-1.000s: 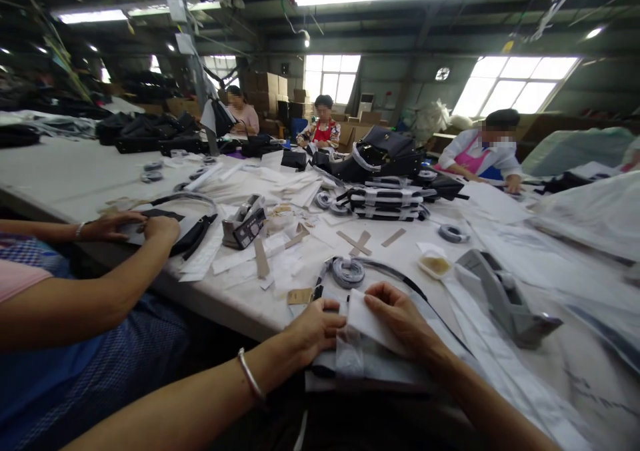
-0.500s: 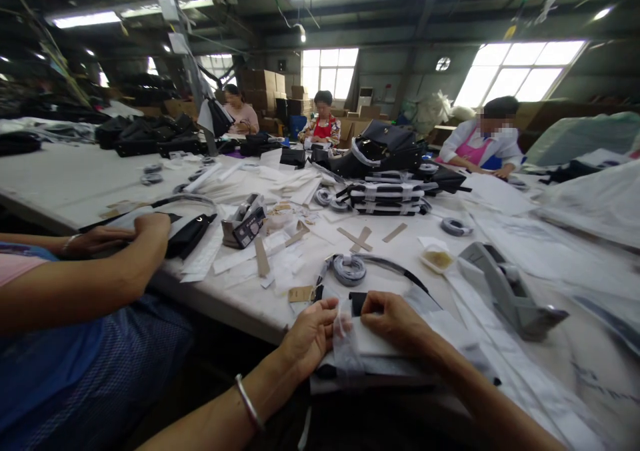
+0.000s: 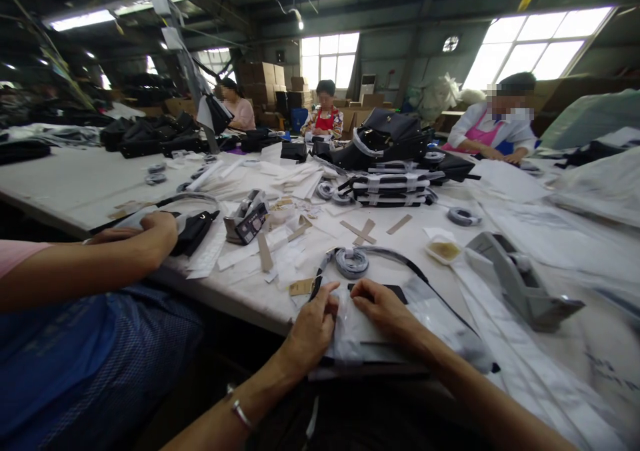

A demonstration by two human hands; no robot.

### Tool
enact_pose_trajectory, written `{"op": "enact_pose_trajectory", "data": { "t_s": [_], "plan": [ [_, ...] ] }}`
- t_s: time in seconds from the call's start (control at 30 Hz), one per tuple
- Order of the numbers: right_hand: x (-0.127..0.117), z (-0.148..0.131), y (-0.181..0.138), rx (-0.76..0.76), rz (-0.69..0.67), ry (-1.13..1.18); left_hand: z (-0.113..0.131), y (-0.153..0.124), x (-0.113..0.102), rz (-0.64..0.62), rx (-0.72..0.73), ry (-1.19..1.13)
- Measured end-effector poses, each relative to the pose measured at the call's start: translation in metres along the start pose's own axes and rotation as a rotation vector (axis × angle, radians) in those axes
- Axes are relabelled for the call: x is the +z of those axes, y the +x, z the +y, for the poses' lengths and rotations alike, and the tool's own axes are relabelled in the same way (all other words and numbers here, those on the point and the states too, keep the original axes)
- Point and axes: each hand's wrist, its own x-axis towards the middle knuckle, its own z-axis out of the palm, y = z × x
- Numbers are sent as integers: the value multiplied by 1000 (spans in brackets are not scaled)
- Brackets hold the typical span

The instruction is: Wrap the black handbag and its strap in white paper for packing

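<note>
My left hand (image 3: 313, 328) and my right hand (image 3: 381, 308) rest close together at the near table edge, both pinching a clear plastic bag (image 3: 350, 328) that lies over a flat black piece (image 3: 395, 293). The fingers of both hands are curled onto the bag's upper edge. Just beyond them lie a grey roll of tape (image 3: 351, 262) and a thin black strap (image 3: 400, 264). A small brown paper tag (image 3: 301, 287) lies left of my left hand.
A grey tape dispenser (image 3: 520, 284) stands at right, another dispenser (image 3: 246, 219) at centre left. A co-worker's arms (image 3: 100, 264) press a black piece at left. Stacked black bags (image 3: 390, 191), paper strips and a small tray (image 3: 443, 249) cover the table; three people sit at the far side.
The white paper sheet that my right hand held has gone from under it; both hands have shifted slightly up the table and now grip the clear bag over the black piece.
</note>
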Motion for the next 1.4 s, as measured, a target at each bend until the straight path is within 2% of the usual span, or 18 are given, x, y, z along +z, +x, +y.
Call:
{"op": "enact_pose_trajectory", "data": {
  "t_s": [0.07,0.2,0.37,0.43,0.53,0.67,0.8,0.93,1.03,1.23,1.33,1.4],
  "plan": [
    [1,3,-1,-4,18,14,0,7,-3,-11,-28,62],
    [3,3,-2,-24,44,0,5,17,-3,-117,-98,128],
    [6,5,-5,-70,85,38,10,21,-3,-138,-112,192],
    [6,4,-6,-75,99,50,8,22,-3,-192,-178,121],
    [3,-3,-6,-77,99,15,0,25,-1,-231,-284,-106],
    [-12,-14,-6,-94,-7,-227,-9,27,2,-157,-278,-256],
    [-27,-7,-13,-185,47,-574,-12,23,5,-103,-253,-262],
    [-31,6,-19,-119,-19,-550,-14,18,8,33,-167,-149],
    [-31,5,-17,-90,-69,-539,-14,16,8,132,-137,-28],
    [-30,11,-13,-105,-52,-543,1,8,1,19,5,465],
    [-28,35,-11,-140,-3,-536,4,-1,-2,57,106,527],
    [-27,59,-6,-176,88,-549,-1,-5,-1,54,119,510]
  ]
}}
